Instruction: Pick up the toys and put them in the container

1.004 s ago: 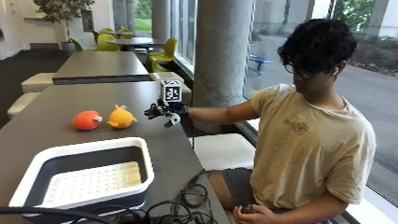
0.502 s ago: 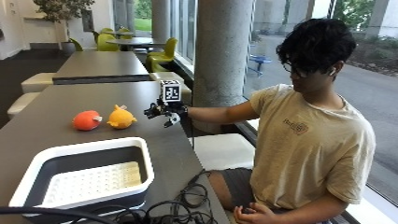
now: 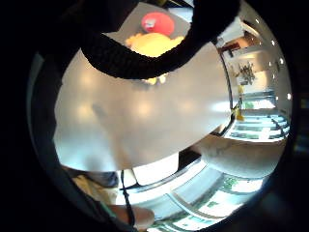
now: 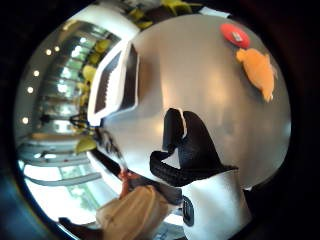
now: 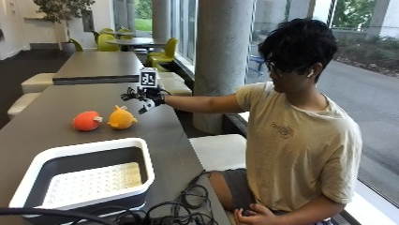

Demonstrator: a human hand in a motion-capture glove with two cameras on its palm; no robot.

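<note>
My gloved right hand (image 5: 144, 97) holds nothing; its fingers are spread and relaxed in the air above the table (image 5: 43, 101), a little left of the middle of the outside view. Just below and to the left of it sits the yellow toy (image 5: 121, 118), and the red toy (image 5: 86, 121) lies right beside that one, further left; the two look as if they touch or nearly so. Both rest on the table, neither lifted yet. The container (image 5: 81, 176), white-rimmed with a dark wall and a pale perforated floor, stands in the lower left of the frame, well apart from the toys and nearer to me. From here I judge the risk is in the reach: coming down on the yellow toy, my fingers could nudge the red one and roll it away, since they sit so close. Cables (image 5: 168, 211) lie by the container's near corner and could snag on the way over.
</note>
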